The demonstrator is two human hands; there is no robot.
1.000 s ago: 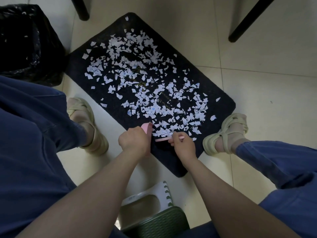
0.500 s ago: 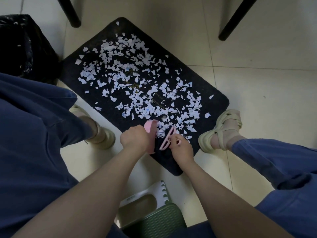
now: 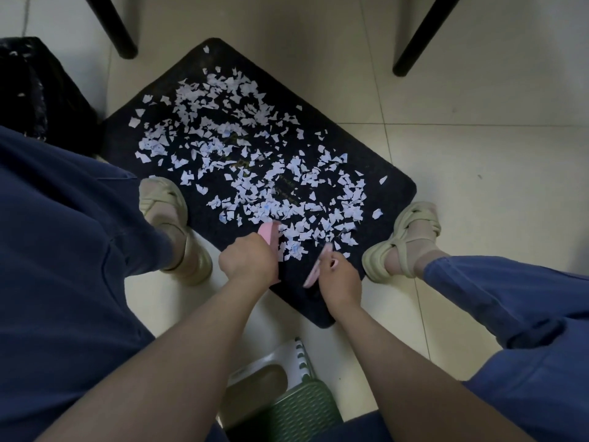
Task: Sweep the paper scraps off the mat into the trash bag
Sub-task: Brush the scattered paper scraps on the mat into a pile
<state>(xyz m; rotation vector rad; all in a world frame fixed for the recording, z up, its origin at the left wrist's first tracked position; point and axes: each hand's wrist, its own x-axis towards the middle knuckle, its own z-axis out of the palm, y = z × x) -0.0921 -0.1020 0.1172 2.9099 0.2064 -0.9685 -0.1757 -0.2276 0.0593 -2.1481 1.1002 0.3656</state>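
Paper scraps, where do they lie?

Spread over most of the dark mat, from its far corner to the near edge, thickest near the hands. None are on the tiled floor that I can see.

And the hands?

Left hand is fisted round a pink scoop, whose edge stands among the nearest scraps. Right hand has its fingers curled round a thin pink tool, just to the right of the scoop, with a strip of bare mat between them.

What crowds the mat?

A beige sandal at its left edge and another sandal against its right near side. Two black chair legs stand on the floor beyond, one far left, one far right. Near the person sits a green stool with a white part.

The trash bag?

Black trash bag, far left, just beside the mat's left corner. A blue trouser leg hides its near part. A few white flecks show on it; whether they lie inside I cannot tell.

Any writing?

Faint gold lettering at the mat's middle, too small to read. Some scraps carry blue marks, unreadable.
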